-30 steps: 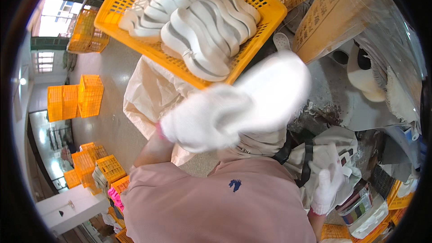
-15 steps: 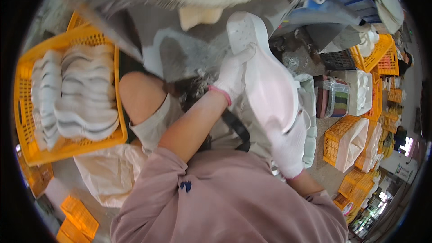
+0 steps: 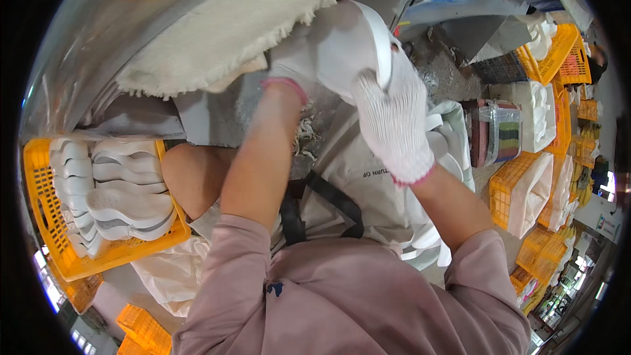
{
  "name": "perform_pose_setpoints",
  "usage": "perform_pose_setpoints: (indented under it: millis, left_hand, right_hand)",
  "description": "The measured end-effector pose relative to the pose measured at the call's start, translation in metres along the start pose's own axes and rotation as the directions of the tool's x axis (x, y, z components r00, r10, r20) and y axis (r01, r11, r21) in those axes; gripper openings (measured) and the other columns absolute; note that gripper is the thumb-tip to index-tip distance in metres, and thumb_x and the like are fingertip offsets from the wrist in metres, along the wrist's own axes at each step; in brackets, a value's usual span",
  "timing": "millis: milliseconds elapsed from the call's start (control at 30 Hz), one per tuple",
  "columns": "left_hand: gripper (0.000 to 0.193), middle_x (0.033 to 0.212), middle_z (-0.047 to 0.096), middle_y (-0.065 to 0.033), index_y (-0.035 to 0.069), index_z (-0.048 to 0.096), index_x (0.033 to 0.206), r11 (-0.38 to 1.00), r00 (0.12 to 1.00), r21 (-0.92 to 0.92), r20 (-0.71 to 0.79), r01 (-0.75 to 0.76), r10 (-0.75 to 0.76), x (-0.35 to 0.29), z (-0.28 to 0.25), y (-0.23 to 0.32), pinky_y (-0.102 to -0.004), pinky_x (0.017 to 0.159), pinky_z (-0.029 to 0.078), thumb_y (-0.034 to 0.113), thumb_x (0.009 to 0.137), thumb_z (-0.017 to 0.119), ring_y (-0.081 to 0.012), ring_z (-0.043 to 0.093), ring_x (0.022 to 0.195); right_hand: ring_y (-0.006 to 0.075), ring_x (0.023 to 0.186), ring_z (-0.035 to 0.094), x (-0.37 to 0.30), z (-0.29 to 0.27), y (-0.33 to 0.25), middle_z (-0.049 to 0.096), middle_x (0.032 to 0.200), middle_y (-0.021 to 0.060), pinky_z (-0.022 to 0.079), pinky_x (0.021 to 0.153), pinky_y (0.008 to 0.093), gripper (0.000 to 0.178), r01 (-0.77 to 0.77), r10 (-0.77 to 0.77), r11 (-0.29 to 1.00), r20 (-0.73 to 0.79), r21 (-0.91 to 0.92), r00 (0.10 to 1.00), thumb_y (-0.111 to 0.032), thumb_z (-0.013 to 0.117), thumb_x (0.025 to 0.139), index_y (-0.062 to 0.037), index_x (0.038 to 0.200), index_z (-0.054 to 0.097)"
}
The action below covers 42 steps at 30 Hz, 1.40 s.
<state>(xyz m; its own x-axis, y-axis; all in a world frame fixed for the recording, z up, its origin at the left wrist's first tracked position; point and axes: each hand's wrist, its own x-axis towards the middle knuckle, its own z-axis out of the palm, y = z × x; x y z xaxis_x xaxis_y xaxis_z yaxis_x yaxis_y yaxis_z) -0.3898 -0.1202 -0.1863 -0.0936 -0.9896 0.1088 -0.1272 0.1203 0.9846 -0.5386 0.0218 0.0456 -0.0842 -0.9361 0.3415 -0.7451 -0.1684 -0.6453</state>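
A white shoe sole (image 3: pixel 348 43) is held up in front of me, close to the right end of a frayed cream cloth buffing wheel (image 3: pixel 230 33). My right hand (image 3: pixel 397 115), in a white knit glove with a pink cuff, grips the sole's near right edge, thumb on top. My left hand (image 3: pixel 292 59), gloved the same way, is at the sole's left side below the wheel. Its fingers are blurred and partly hidden by the sole, but it appears to hold that side. Whether the sole touches the wheel, I cannot tell.
At left stands a yellow crate (image 3: pixel 49 207) with stacked white soles (image 3: pixel 128 213). More white soles (image 3: pixel 420 223) lie by my right thigh. A pale cloth (image 3: pixel 355 177) covers my lap. Orange crates (image 3: pixel 509 184) and a striped bundle (image 3: pixel 499 131) stand at right.
Both hands have lifted the sole up and forward toward the wheel and turned it. My right hand has moved up from beside my lap. My view has shifted, showing more of the wheel.
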Motion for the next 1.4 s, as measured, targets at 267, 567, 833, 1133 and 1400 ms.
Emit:
perform_pose_setpoints:
  millis: [267, 567, 833, 1133, 1400]
  left_hand:
    - [0.070, 0.146, 0.066, -0.0155, -0.001, 0.061, 0.147, 0.768, 0.854, 0.448, 0.019, 0.457, -0.520, -0.065, -0.115, 0.127, -0.0361, 0.118, 0.042, 0.048, 0.100, 0.073, -0.0272, 0.061, 0.136]
    - [0.048, 0.113, 0.077, -0.0089, -0.005, 0.070, 0.134, 0.830, 0.784, -0.060, 0.374, 0.554, -0.496, -0.105, -0.091, 0.158, -0.0273, 0.082, 0.059, 0.024, 0.097, 0.080, -0.0125, 0.071, 0.094]
    - [0.029, 0.090, 0.072, -0.0013, -0.003, 0.074, 0.110, 0.483, 0.888, -0.831, 0.029, 0.277, -0.459, -0.101, 0.030, 0.173, -0.0320, 0.068, 0.055, 0.025, 0.102, 0.075, -0.0135, 0.068, 0.081]
    - [0.028, 0.103, 0.077, -0.0218, 0.010, 0.071, 0.125, 0.873, 0.978, 0.456, -0.189, 0.172, -0.094, -0.051, 0.043, 0.171, -0.0465, 0.080, 0.060, 0.016, 0.100, 0.061, -0.0407, 0.075, 0.097]
    - [0.053, 0.117, 0.077, -0.0172, 0.007, 0.066, 0.137, 0.497, 0.990, 0.864, 0.123, -0.077, -0.062, -0.007, 0.000, 0.104, -0.0420, 0.098, 0.055, 0.047, 0.100, 0.066, -0.0258, 0.072, 0.113]
  right_hand:
    - [0.0446, 0.085, 0.070, 0.046, 0.037, 0.029, 0.067, 0.090, 0.0222, 0.055, 0.068, 0.0544, 0.011, 0.048, -0.057, 0.992, 0.073, 0.118, 0.996, -0.014, 0.070, 0.083, -0.0039, 0.082, 0.065]
    - [0.0377, 0.100, 0.075, 0.075, 0.047, 0.027, 0.077, 0.104, 0.0211, 0.061, 0.087, 0.0487, 0.024, 0.540, -0.427, 0.718, 0.335, -0.439, 0.840, -0.025, 0.059, 0.097, -0.0124, 0.103, 0.078]
    - [0.0227, 0.129, 0.064, -0.026, -0.038, -0.032, 0.064, 0.142, 0.0183, 0.051, 0.112, 0.0355, 0.075, -0.187, 0.182, 0.982, 0.239, -0.002, 0.954, -0.008, 0.076, 0.088, 0.0032, 0.156, 0.048]
    - [0.0395, 0.133, 0.062, -0.016, -0.021, -0.019, 0.059, 0.145, 0.0279, 0.048, 0.114, 0.0438, 0.086, -0.218, 0.212, 0.975, -0.109, -0.047, 0.971, -0.018, 0.075, 0.083, 0.0075, 0.158, 0.042]
    - [0.0457, 0.127, 0.065, 0.020, 0.016, 0.004, 0.065, 0.136, 0.0321, 0.053, 0.108, 0.0464, 0.081, -0.198, 0.211, 0.969, -0.081, 0.146, 0.974, -0.027, 0.077, 0.078, 0.0105, 0.146, 0.056]
